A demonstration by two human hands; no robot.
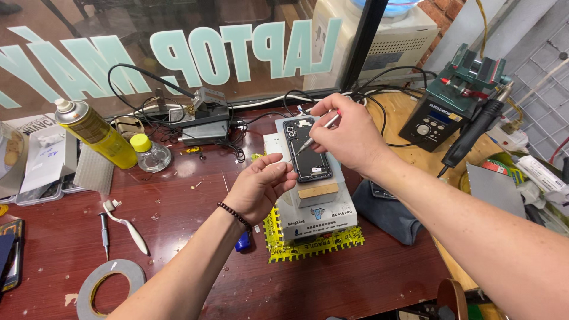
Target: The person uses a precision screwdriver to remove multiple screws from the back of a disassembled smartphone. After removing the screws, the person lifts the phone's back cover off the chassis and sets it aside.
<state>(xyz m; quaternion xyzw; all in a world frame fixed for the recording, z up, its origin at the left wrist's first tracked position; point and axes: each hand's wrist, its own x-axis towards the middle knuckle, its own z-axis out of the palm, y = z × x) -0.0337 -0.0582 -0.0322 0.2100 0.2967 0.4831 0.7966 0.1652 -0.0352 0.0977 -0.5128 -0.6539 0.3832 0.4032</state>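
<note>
An opened black smartphone (307, 155) lies back-up on a grey heating plate machine (320, 207) in the middle of the table. My right hand (347, 133) holds a slim silver screwdriver (317, 135), its tip touching the phone's upper left part. My left hand (258, 186) hovers just left of the phone, fingertips pinched together near the phone's edge; whether something tiny sits between them cannot be told. A beaded bracelet circles my left wrist.
A yellow spray can (95, 133) and small yellow-capped bottle (149, 153) stand at left. A tape roll (109, 284), a screwdriver (104, 233) and a white brush (129, 228) lie in front. A soldering station (441, 115) with hot-air handle (474, 133) stands at right; cables run along the window.
</note>
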